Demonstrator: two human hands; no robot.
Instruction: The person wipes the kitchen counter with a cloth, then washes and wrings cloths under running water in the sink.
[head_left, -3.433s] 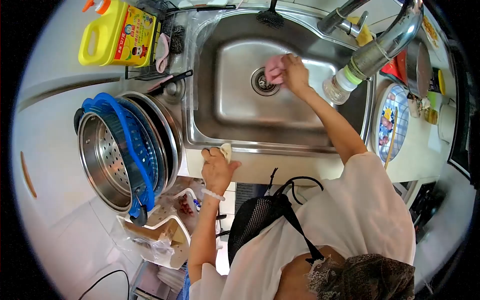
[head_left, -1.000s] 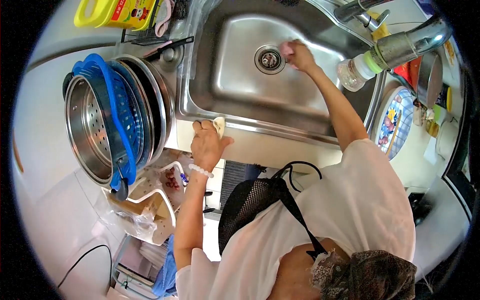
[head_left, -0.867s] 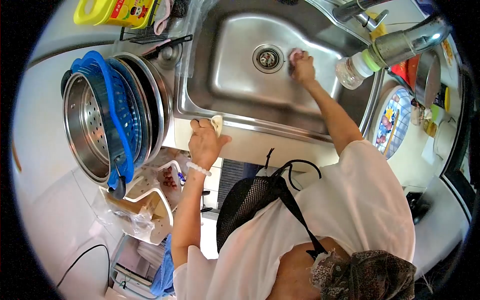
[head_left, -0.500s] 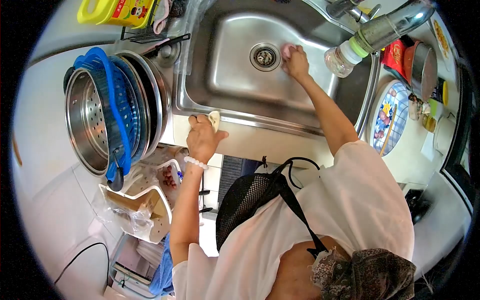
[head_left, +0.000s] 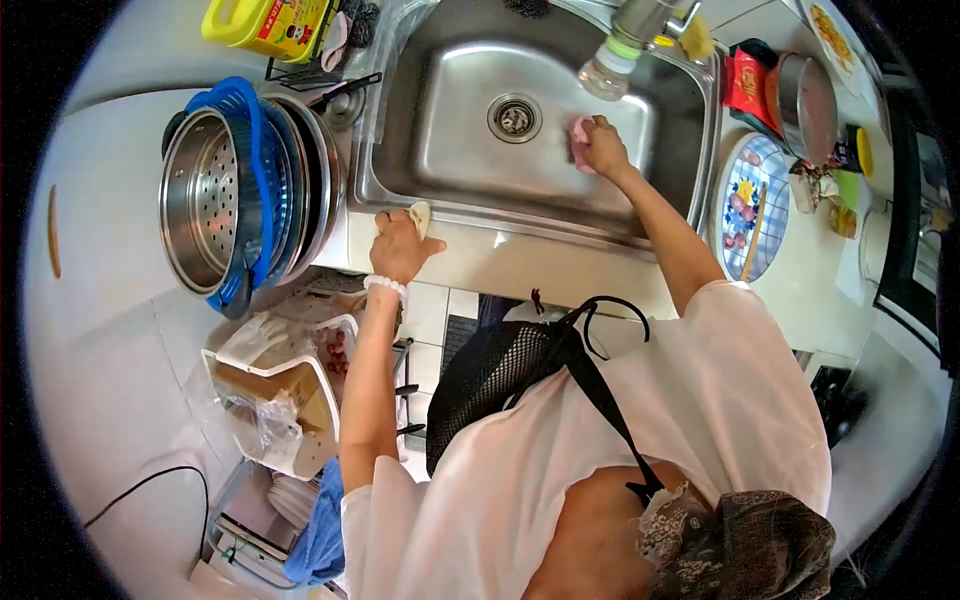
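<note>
One sink [head_left: 460, 130] with one drain [head_left: 515, 118], seen from above; two hands at work. The right hand [head_left: 606, 148] is closed around one pink cloth [head_left: 579, 150]. The cloth is inside the sink, to the right of the drain and apart from it; contact with the sink floor cannot be judged. The left hand [head_left: 402, 250] rests at the sink's front edge, over the tabletop [head_left: 540, 258], beside one cream pad [head_left: 420, 215]; whether its fingers grip the pad cannot be told. One bracelet [head_left: 386, 286] of pale beads circles the left wrist.

Above the sink hangs one tap [head_left: 640, 18], ending in one clear nozzle [head_left: 605, 76]. Right of the sink: one checked plate [head_left: 776, 225], with one or more chopsticks (number unclear) lying across it; one red packet [head_left: 748, 84]; one pan [head_left: 806, 112]. Left of the sink: one steamer [head_left: 203, 205] with round holes, tilted on its side, next to one blue colander [head_left: 267, 165], further round vessels stacked behind; one yellow jug [head_left: 262, 24], partly cut off by the upper edge of the view.
</note>
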